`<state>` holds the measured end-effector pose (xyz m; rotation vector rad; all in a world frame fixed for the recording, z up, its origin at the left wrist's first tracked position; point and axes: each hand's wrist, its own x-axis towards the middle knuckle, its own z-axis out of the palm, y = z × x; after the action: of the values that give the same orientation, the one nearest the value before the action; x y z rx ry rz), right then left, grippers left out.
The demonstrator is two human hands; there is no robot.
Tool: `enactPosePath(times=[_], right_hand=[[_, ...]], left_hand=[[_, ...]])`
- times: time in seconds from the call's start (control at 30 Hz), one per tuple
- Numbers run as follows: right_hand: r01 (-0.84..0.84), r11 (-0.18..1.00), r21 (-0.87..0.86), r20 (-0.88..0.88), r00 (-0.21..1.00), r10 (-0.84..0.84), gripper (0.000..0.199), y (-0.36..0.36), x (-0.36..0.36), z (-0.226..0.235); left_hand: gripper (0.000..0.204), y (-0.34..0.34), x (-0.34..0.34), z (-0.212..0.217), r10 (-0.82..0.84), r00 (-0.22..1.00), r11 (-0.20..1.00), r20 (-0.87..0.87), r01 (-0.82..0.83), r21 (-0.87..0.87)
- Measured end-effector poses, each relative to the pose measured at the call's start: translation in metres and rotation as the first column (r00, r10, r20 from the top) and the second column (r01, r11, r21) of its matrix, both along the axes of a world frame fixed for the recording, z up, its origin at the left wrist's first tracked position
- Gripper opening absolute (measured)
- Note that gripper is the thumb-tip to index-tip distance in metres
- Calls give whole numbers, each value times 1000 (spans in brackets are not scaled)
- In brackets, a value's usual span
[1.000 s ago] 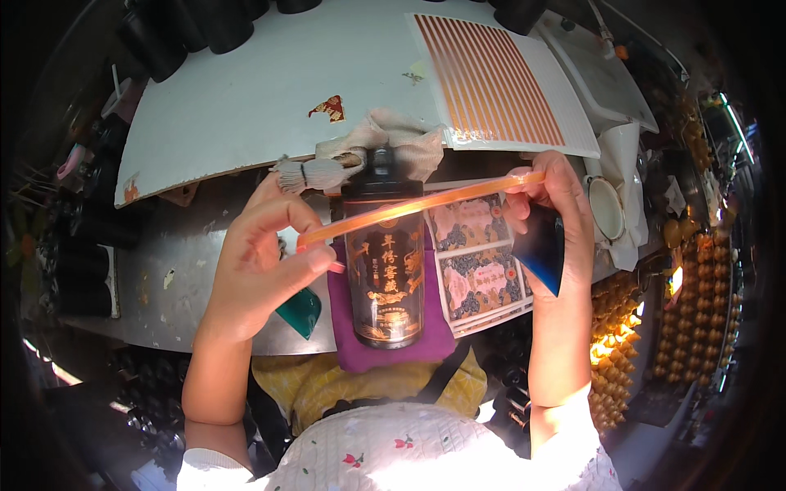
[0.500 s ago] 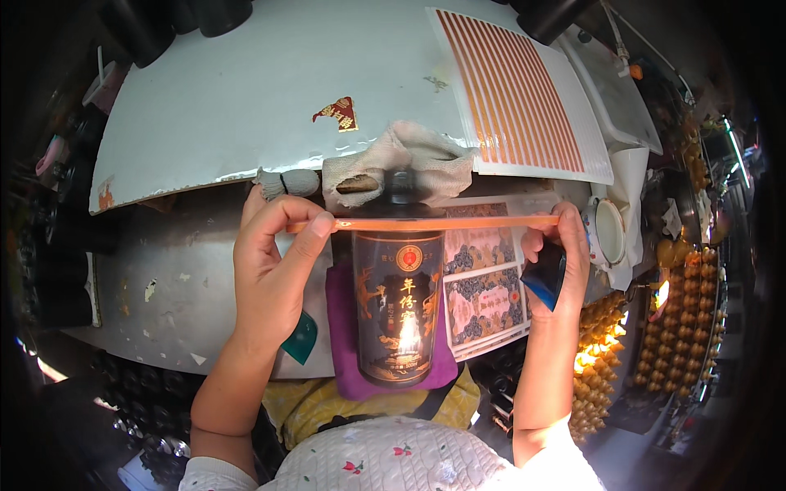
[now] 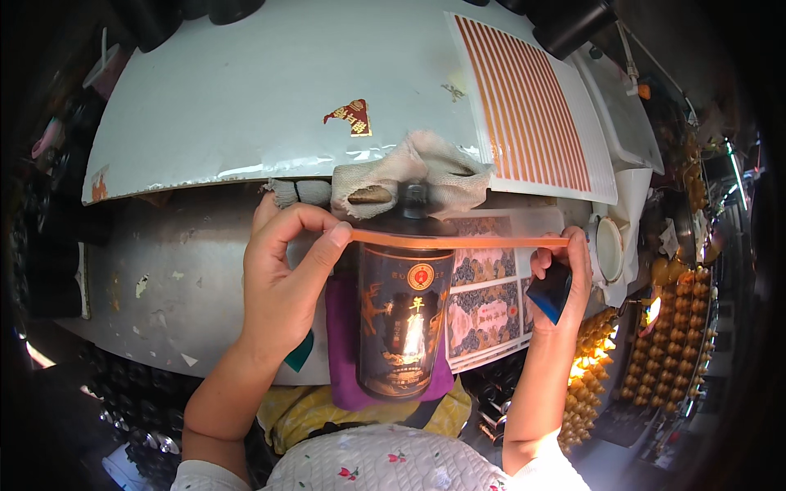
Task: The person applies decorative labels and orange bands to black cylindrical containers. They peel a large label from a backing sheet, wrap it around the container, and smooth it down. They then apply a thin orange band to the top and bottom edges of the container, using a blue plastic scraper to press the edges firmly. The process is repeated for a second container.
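Note:
A black bottle (image 3: pixel 401 327) with gold pictures lies on a purple cloth (image 3: pixel 340 360), its neck pointing away from me. A thin orange strip (image 3: pixel 475 242) stretches across the bottle's shoulder and seems to touch it there. Between thumb and forefinger, my left hand (image 3: pixel 286 274) pinches the strip's left end. My right hand (image 3: pixel 575 274) pinches the other end, out to the right of the bottle. Against the right palm sits a dark blue flat piece (image 3: pixel 550 292). A teal flat piece (image 3: pixel 300 352) shows beside my left wrist; how it is held is hidden.
Beyond the bottle neck lies a crumpled whitish cloth (image 3: pixel 409 176), with a grey tied bundle (image 3: pixel 300 191) beside it. A sheet of orange strips (image 3: pixel 532 106) rests on the raised white board (image 3: pixel 246 98). Printed label sheets (image 3: pixel 485 315) and a white cup (image 3: pixel 608 250) are on the right.
My left hand has moved right, bringing the strip's left end closer to the bottle. The strip now bends slightly at the bottle's shoulder. The whole view has shifted a little.

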<state>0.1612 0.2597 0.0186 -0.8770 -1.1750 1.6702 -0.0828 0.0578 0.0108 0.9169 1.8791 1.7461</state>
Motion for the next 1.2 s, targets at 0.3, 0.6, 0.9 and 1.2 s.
enactPosePath(times=[0.3, 0.6, 0.9, 1.2], right_hand=[[30, 999, 12, 29, 999, -30, 23, 3, 2, -7], [50, 999, -21, 9, 999, -50, 21, 5, 1, -9], [30, 999, -20, -5, 1000, -30, 21, 4, 0, -9], [19, 1000, -14, -24, 1000, -19, 26, 6, -1, -13]], left_hand=[[13, 2, 1, -3, 5, 1000, 1000, 30, -4, -15], [13, 4, 1, -6, 7, 1000, 999, -4, -8, -53], [10, 5, 0, -12, 45, 998, 998, 34, -44, -37], [46, -31, 53, -1, -1, 859, 1000, -512, -2, -6]])
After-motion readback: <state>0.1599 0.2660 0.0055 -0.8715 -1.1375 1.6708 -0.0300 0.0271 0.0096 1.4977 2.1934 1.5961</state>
